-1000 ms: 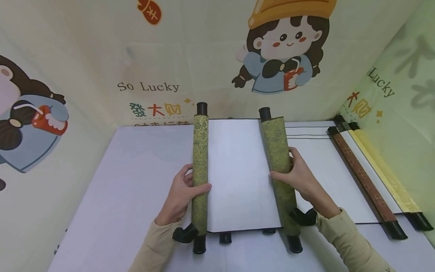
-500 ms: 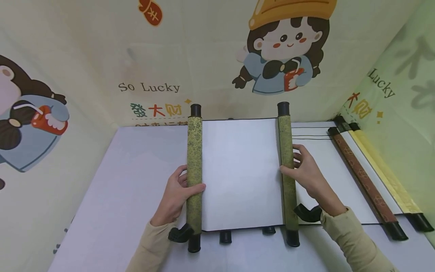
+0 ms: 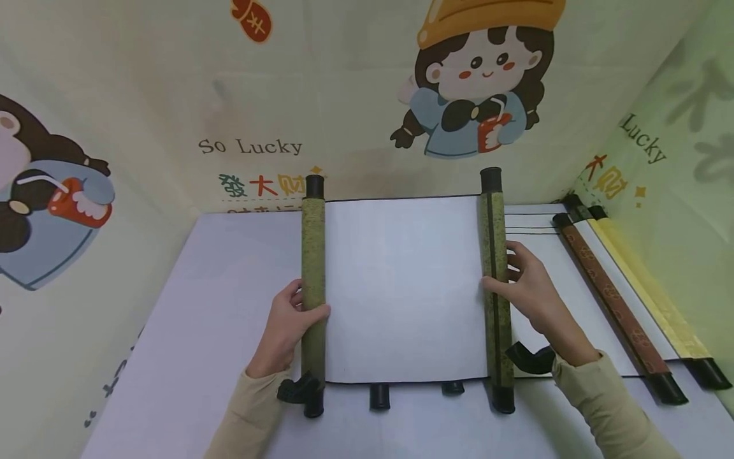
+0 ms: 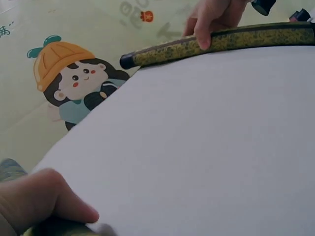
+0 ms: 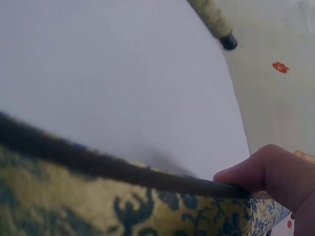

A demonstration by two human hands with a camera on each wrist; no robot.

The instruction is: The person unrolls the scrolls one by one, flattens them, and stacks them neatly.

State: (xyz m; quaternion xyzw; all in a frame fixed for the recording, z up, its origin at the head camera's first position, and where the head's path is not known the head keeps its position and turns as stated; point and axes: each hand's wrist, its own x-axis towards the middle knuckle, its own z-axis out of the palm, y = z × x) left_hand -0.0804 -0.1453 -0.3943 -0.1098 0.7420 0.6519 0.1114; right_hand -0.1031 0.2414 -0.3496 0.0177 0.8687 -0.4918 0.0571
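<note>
A scroll with green patterned backing and black knobs is spread partway, its blank white paper (image 3: pixel 404 287) stretched between two rolled ends. My left hand (image 3: pixel 291 328) grips the left roll (image 3: pixel 313 248), thumb lying across its front and fingers behind. On the other side my right hand (image 3: pixel 527 284) holds the right roll (image 3: pixel 497 338) the same way, its thumb (image 5: pixel 246 172) pressing near the paper's edge in the right wrist view. A dark strip runs lengthwise along that right roll. The left wrist view shows my left thumb (image 4: pixel 54 196) over its roll, with the right roll (image 4: pixel 172 49) opposite.
Beneath and to the right lie other scrolls: one with a brown roller (image 3: pixel 610 299) and one with a yellow roller (image 3: pixel 650 287), their white sheets spread flat. Black knobs (image 3: pixel 380 396) poke out below the held paper. The table (image 3: pixel 229 268) is covered in white, with printed cloth walls behind.
Both hands have moved apart, left hand leftward and right hand rightward. The white paper between the rolls has widened, and the right roll has gone from tilted to nearly straight.
</note>
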